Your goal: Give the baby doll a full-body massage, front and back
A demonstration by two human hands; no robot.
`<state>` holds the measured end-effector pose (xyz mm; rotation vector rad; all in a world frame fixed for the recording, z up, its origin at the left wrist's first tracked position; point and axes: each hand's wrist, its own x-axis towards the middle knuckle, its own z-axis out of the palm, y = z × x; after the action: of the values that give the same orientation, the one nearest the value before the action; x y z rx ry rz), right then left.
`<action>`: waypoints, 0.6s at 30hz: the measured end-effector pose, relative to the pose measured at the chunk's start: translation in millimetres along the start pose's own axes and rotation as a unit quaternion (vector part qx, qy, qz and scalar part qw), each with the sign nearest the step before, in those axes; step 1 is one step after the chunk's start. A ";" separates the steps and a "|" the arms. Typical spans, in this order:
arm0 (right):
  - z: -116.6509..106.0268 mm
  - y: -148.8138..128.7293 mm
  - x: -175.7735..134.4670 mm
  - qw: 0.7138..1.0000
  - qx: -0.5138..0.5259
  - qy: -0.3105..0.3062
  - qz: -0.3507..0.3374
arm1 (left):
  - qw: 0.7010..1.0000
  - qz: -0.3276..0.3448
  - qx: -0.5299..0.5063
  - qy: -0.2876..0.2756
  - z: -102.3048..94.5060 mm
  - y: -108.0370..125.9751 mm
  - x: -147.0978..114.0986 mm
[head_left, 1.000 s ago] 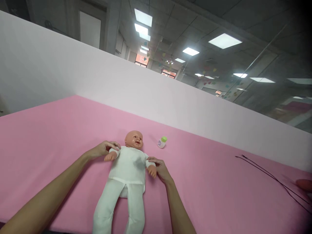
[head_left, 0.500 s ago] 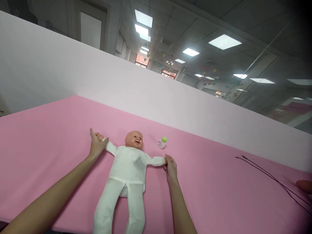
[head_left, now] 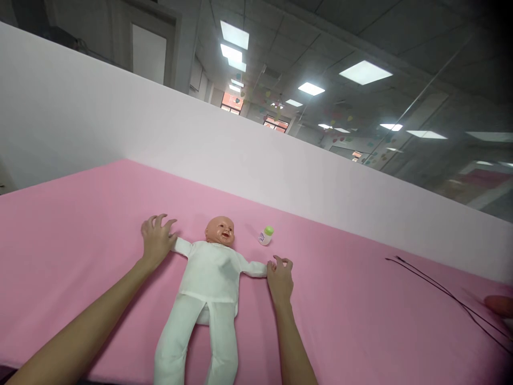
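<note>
A baby doll [head_left: 212, 270] in a white top and trousers lies on its back on the pink surface, arms stretched out sideways. At the end of the doll's sleeve on the left is my left hand [head_left: 157, 240], fingers spread and slightly bent, covering the doll's hand. My right hand [head_left: 281, 279] rests over the end of the other sleeve, its fingers bent but apart; the doll's hand there is hidden beneath it. Close to the doll's head stands a small white bottle with a green cap [head_left: 266, 235].
The pink padded surface [head_left: 348, 321] meets a low white wall [head_left: 256, 160] along the back. Two thin black cables [head_left: 444, 291] lie at the right, near a brownish rounded object [head_left: 499, 305] cut off by the frame edge.
Both hands have loosened from the doll's hands. Their fingers have moved from a pinch to spread and bent, now covering the doll's hands. The doll and bottle stay in place.
</note>
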<state>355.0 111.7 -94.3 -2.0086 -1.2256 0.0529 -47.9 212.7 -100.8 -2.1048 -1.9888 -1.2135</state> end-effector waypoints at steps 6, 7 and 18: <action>-8.9 -37.0 -13.0 0.949 0.074 -0.227 -0.208 | 0.907 0.163 -0.177 -0.345 -28.2 12.7 8.7; -7.4 -41.5 -15.5 0.932 0.078 -0.270 -0.227 | 0.897 0.171 -0.177 -0.366 -31.2 13.4 9.0; 23.8 -63.8 -1.2 0.941 -0.033 -0.188 -0.278 | 0.932 0.238 -0.105 -0.253 6.3 25.6 18.9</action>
<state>297.6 140.2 -71.6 -1.6789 -2.0266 0.1244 -24.8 226.7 -82.9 -3.0133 -1.3455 -0.8874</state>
